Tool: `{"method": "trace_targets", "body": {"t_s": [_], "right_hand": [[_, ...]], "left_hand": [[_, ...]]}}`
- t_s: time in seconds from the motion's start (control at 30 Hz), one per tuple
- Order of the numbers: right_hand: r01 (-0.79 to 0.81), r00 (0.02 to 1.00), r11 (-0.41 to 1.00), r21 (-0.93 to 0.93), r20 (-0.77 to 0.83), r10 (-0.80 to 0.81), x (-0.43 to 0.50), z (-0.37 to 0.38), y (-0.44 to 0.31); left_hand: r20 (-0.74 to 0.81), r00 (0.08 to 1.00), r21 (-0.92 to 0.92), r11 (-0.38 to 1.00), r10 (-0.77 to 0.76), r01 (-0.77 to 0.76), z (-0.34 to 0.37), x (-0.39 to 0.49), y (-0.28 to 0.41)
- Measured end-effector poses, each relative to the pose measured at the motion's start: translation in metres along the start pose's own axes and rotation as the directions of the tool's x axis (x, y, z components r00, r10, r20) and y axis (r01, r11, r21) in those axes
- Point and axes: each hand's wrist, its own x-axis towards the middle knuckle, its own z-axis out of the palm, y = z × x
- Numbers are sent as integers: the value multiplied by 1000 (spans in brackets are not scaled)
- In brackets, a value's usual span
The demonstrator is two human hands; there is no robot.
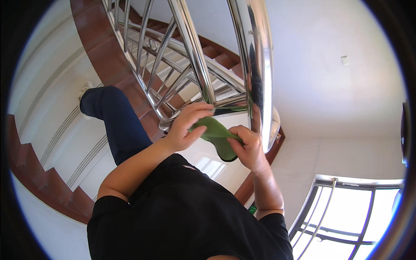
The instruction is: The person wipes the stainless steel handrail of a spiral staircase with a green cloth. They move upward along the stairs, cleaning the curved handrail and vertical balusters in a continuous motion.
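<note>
A green cloth [213, 128] with a dark edge hangs folded between my two hands, close to the polished metal stair railing [195, 48]. My right hand [248, 146] pinches its right end between thumb and fingers, just below the thick handrail [260, 65]. At the cloth's left end is my left hand [188, 125], thumb and fingers on either side of it; whether they press on the cloth is hard to tell. The left fingertips lie near the foot of a thick railing post.
Pale stair treads [61, 113] with grooved lines and a reddish-brown border [104, 52] lie at left, one shoe [85, 91] on them. Beyond the railing another flight runs. A white wall with a switch [344, 60] and a barred window [341, 211] are at right.
</note>
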Motion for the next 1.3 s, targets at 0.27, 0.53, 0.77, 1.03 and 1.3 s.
{"method": "trace_targets", "body": {"t_s": [0.27,0.53,0.77,1.03,1.3], "right_hand": [[59,981,990,-129,193,-33,19,-60,-21],[-177,968,981,-76,-192,160,10,-109,12],[189,819,823,-535,-377,-433,-19,-39,26],[64,943,855,-514,-249,-220,-2,-7,19],[-72,930,902,-427,-354,-93,-5,0,15]], "left_hand": [[421,901,-154,970,-109,189,21,19,14],[177,984,167,985,10,-40,3,61,20],[82,995,270,960,52,-72,-2,84,33],[155,881,624,648,446,-438,-4,134,66],[281,696,765,283,661,-578,23,164,64]]}}
